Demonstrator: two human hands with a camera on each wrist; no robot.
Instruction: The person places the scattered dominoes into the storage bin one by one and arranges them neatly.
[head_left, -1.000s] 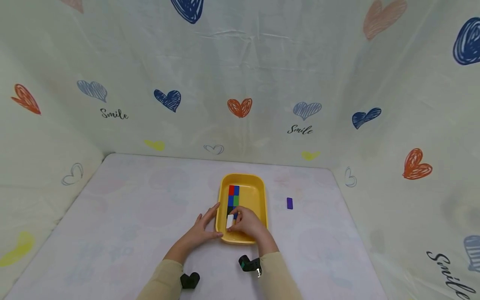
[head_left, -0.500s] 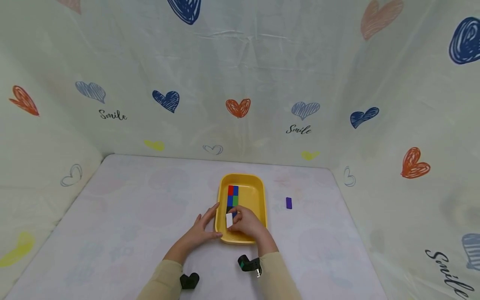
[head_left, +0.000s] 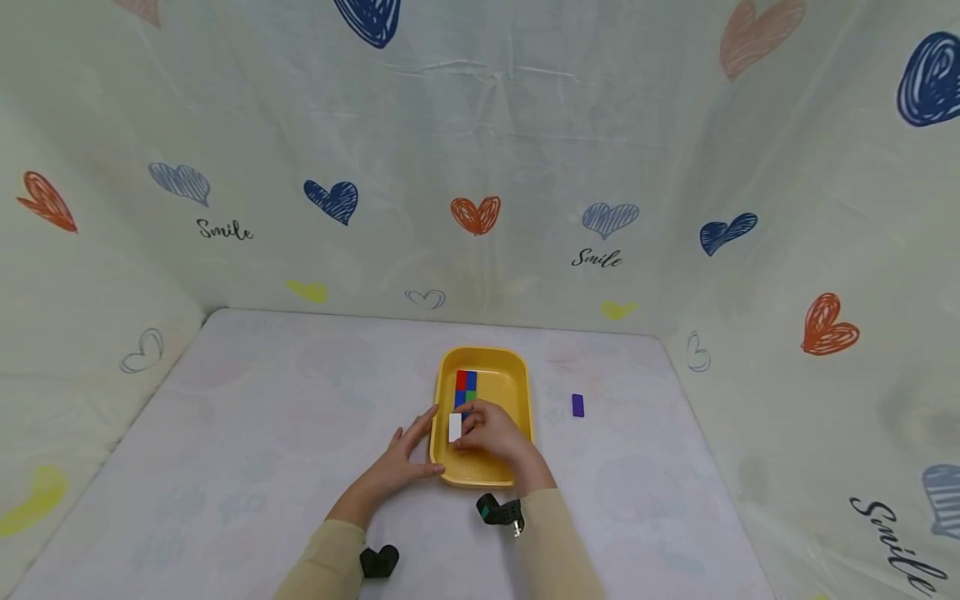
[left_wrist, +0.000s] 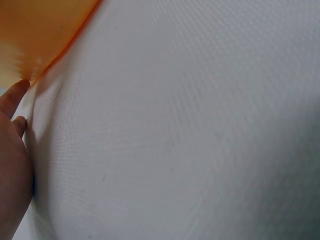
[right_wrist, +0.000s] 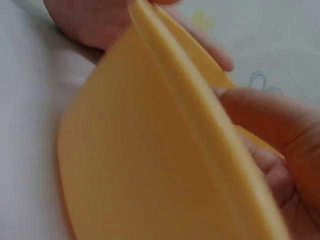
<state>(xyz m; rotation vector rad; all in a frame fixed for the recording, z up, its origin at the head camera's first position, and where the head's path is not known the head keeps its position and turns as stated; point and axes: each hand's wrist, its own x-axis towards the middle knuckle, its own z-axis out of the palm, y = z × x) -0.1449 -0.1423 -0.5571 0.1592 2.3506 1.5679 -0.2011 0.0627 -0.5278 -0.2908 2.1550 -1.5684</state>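
Observation:
A yellow tray [head_left: 504,392] lies in the middle of the table in the head view. My right hand [head_left: 495,435] reaches inside it and pinches a white rectangular block [head_left: 455,427] between thumb and fingers. Beyond that block, red, blue and green blocks [head_left: 466,383] stand in two touching columns along the tray's left side; the nearer ones are hidden. With fingers spread, my left hand [head_left: 397,464] rests against the tray's left wall, fingertips and thumb at the rim. The right wrist view shows the tray's outer wall [right_wrist: 135,150] hiding the white block.
To the right of the tray a purple block [head_left: 577,406] lies alone on the white table [head_left: 300,392]. A pale curtain [head_left: 540,150] printed with hearts rises behind the table and at both sides. Black wrist straps [head_left: 378,562] sit at both sleeves.
My right hand has moved the white block a little away from me along the tray, now covering the black block seen earlier. The left hand stays at the rim.

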